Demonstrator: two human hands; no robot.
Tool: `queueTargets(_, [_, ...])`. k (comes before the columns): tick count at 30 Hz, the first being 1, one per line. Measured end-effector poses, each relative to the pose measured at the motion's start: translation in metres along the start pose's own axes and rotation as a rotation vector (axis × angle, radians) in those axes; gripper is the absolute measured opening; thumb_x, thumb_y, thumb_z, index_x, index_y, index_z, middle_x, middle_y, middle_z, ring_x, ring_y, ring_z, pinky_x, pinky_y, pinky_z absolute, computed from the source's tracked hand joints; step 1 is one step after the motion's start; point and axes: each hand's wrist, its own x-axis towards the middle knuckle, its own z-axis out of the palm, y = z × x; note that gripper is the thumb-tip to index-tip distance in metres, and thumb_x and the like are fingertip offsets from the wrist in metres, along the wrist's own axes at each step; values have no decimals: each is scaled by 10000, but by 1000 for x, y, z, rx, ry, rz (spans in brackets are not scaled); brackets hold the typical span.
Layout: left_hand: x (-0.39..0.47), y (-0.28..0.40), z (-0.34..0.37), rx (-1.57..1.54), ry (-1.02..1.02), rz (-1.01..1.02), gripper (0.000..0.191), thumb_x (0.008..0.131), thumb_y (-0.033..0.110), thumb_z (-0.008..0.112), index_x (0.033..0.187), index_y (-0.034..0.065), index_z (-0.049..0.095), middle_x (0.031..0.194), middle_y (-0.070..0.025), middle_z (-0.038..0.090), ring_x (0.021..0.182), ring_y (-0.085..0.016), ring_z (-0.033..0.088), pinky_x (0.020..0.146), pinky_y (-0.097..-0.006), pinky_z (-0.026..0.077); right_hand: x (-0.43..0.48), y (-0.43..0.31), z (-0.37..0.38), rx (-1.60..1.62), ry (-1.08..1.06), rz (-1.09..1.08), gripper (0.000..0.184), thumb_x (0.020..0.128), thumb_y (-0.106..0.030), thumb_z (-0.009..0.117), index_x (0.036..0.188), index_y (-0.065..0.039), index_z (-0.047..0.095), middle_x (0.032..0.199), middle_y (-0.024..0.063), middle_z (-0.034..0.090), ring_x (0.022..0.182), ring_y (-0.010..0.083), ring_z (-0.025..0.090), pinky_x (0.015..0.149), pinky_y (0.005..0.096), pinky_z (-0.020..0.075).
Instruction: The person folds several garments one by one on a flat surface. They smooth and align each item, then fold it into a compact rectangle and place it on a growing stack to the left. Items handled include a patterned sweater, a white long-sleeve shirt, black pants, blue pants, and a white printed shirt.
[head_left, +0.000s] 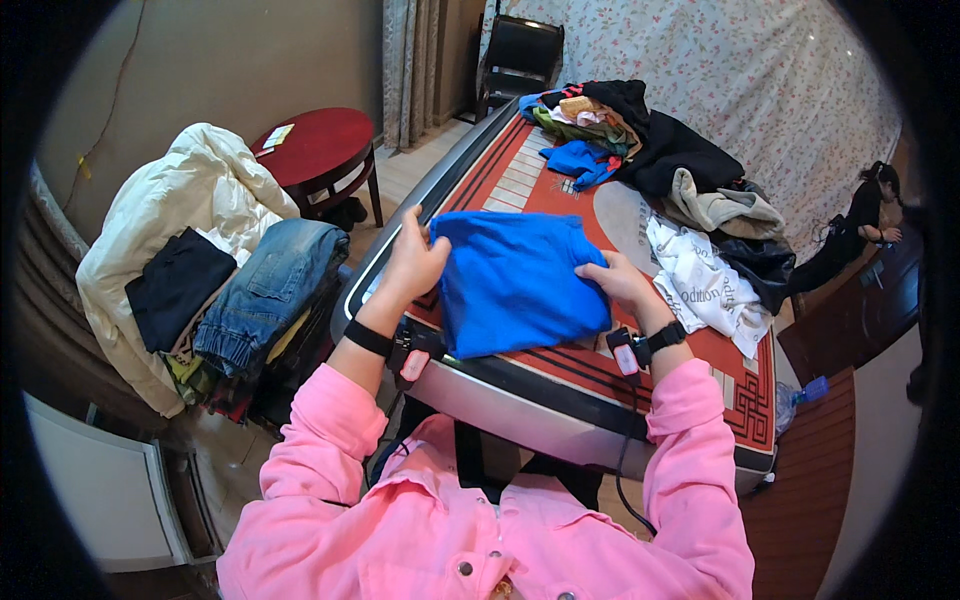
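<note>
A bright blue cloth garment (521, 289), folded into a rough rectangle, spans the space between my two hands at the near side of a table with a red patterned top (555, 356). My left hand (416, 255) grips its upper left corner between thumb and fingers. On the right edge, my right hand (622, 281) pinches the cloth with the thumb on top. Whether the garment's underside touches the table cannot be told. Each wrist bears a strapped device.
Rumpled clothes, including a white printed garment (705, 285) and black ones (675, 154), lie along the table's far and right sides. Folded jeans (274, 292) and a cream puffer jacket (180, 180) are at left. Behind them stands a round red table (322, 142). Another person (851, 225) is at far right.
</note>
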Motion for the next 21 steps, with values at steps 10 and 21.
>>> queueTargets(10, [-39, 9, 16, 220, -301, 106, 473, 750, 51, 487, 1223, 68, 472, 1133, -243, 528, 1110, -377, 481, 953, -405, 385, 0, 22, 16, 43, 144, -238, 442, 719, -28, 567, 1153, 14, 496, 954, 71, 583, 827, 155, 562, 723, 270, 458])
queueTargets(21, [-53, 12, -154, 261, 342, 261, 376, 753, 18, 454, 1117, -27, 540, 1060, -225, 568, 1002, -344, 552, 891, -363, 424, 42, -132, 132, 105, -104, -646, 408, 764, -50, 564, 1162, 1, 492, 949, 42, 581, 835, 110, 547, 757, 233, 438])
